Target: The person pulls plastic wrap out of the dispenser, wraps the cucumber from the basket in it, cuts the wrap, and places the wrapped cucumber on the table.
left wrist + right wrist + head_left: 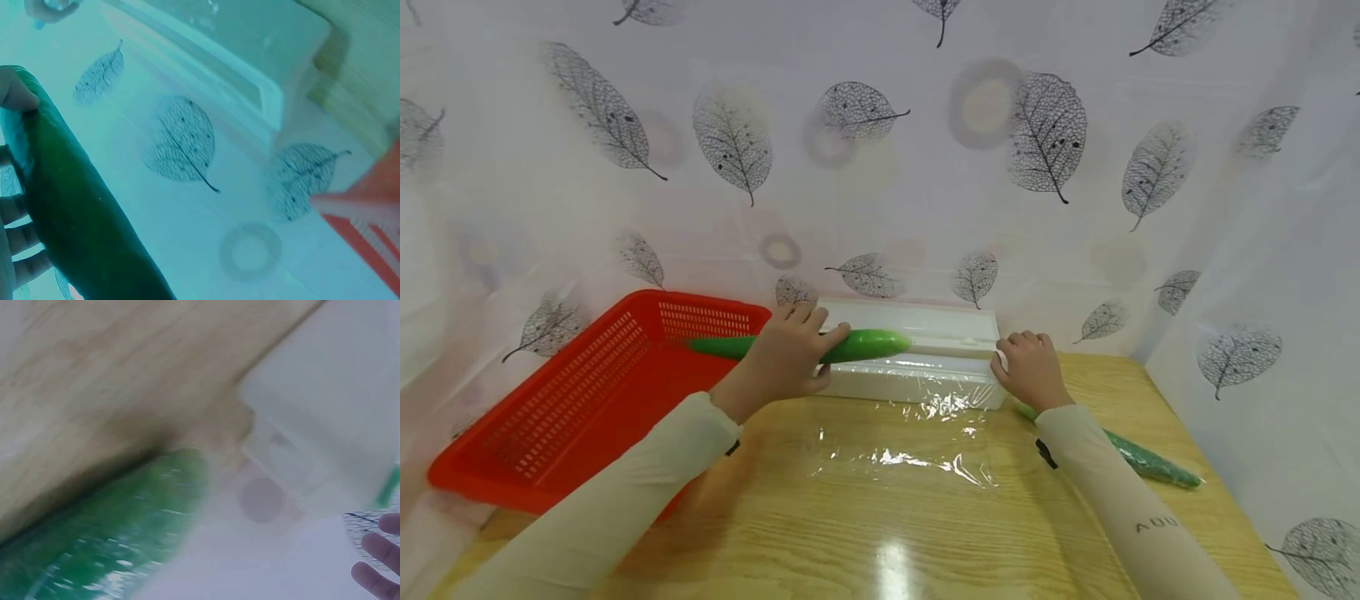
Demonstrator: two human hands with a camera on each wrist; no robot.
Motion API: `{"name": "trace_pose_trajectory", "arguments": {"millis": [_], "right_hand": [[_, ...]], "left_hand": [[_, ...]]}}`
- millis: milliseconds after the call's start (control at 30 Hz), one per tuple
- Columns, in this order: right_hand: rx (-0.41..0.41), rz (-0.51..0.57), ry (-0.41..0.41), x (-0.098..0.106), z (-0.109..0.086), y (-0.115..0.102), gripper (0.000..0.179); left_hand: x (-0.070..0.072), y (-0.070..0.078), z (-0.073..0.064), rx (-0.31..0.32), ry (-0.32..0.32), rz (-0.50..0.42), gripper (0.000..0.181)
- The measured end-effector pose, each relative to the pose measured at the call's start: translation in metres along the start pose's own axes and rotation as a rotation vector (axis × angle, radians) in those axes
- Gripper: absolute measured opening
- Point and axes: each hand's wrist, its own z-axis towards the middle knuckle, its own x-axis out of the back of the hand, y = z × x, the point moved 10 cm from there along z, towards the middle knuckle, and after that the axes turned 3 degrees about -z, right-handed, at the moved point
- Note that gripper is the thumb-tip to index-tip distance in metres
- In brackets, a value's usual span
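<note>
My left hand (790,354) grips a green cucumber (872,344) around its middle, above the red basket's right side and the left end of a white cling film box (917,389). In the left wrist view, the thumb lies on top of the cucumber (81,206) and the fingers curl beneath it. My right hand (1033,371) holds the right end of the box with bent fingers. Clear cling film (910,458) spreads from the box's front over the table. A film-wrapped cucumber (1150,462) lies by my right forearm, its glossy wrapping (106,550) showing in the right wrist view.
A red plastic basket (587,400) with slotted walls stands at the left. The wood-grain table (820,533) ends at a white curtain (910,200) printed with leaves, which hangs behind and to the right.
</note>
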Motion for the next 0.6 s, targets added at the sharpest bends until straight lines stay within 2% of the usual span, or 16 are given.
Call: {"name": "trace_pose_trajectory", "arguments": {"millis": [200, 367, 467, 600], "right_hand": [[0.037, 0.05, 0.144, 0.051, 0.009, -0.022, 0.02], [0.12, 0.1, 0.235, 0.092, 0.013, -0.056, 0.024], [0.177, 0.104, 0.258, 0.108, 0.013, -0.078, 0.032], [0.25, 0.075, 0.269, 0.116, 0.009, -0.102, 0.043]], "left_hand": [[-0.014, 0.026, 0.012, -0.035, -0.024, -0.034, 0.042], [-0.019, 0.046, 0.02, -0.055, -0.006, -0.064, 0.044], [-0.021, 0.057, 0.024, -0.072, 0.011, -0.076, 0.044], [-0.024, 0.07, 0.029, -0.095, 0.042, -0.082, 0.044]]}}
